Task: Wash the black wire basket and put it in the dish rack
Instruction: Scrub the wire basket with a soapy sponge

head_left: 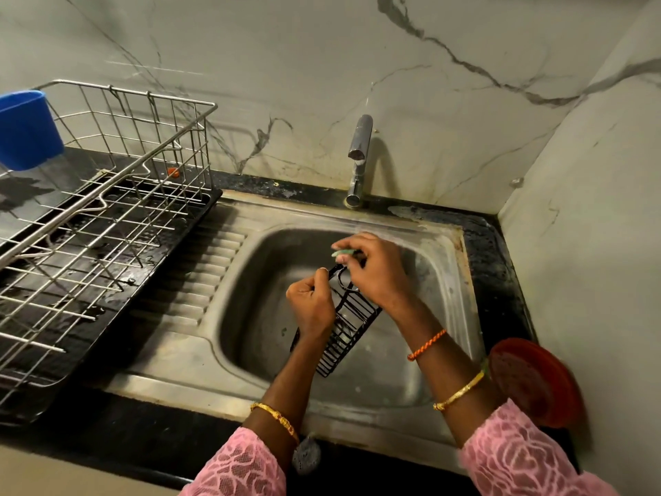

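The black wire basket [348, 327] hangs tilted over the steel sink [447, 277], its long side running from upper left to lower right. My left hand [310, 305] grips the basket's upper rim. My right hand [372, 270] pinches a pale green scrubber [342, 253] against the basket's top end. The metal dish rack [107, 216] stands on a black tray to the left of the sink, with nothing on its wires.
A chrome tap [359, 155] rises behind the sink; no water runs from it. A blue cup [27, 130] hangs on the rack's far left corner. A red round lid [533, 381] leans against the right wall. A grey scrub pad [307, 456] lies on the front counter edge.
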